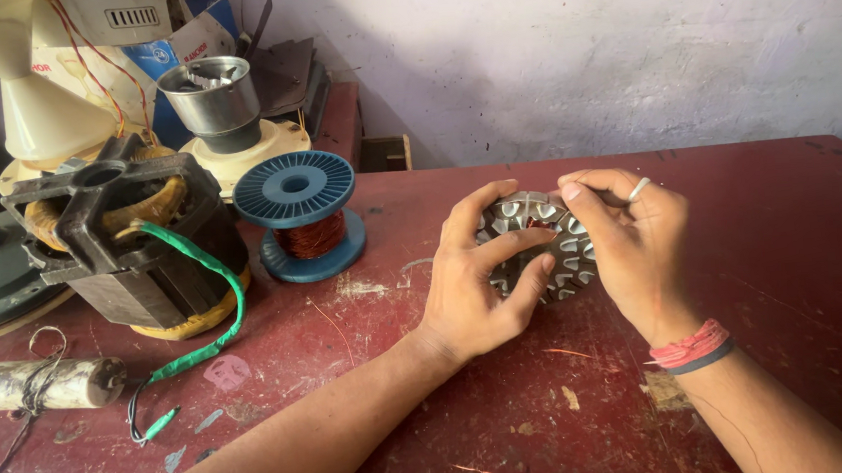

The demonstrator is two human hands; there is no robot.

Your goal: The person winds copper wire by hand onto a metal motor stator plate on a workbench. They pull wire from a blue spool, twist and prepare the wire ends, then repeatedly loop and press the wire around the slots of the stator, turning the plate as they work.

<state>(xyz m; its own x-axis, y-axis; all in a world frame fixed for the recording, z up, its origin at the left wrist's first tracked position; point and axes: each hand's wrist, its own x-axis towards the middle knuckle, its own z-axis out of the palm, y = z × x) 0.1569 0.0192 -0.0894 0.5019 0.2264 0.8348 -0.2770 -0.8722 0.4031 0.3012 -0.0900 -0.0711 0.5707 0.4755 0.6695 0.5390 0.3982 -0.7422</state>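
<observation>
A round grey metal stator core point(550, 241) with white slot liners is held upright just above the red table point(792, 243), between both hands. My left hand point(477, 282) wraps its left side, thumb and fingers across the face. My right hand point(631, 238) grips its right and top rim, fingertips pinched at the upper edge. A ring sits on one right finger and red and black bands on that wrist.
A blue spool of copper wire point(301, 215) stands left of the hands. Further left sit a dark motor with copper windings and a green sleeved lead point(129, 245), a metal jar on a cream base point(223, 112), and a dirty white cylinder point(45, 383).
</observation>
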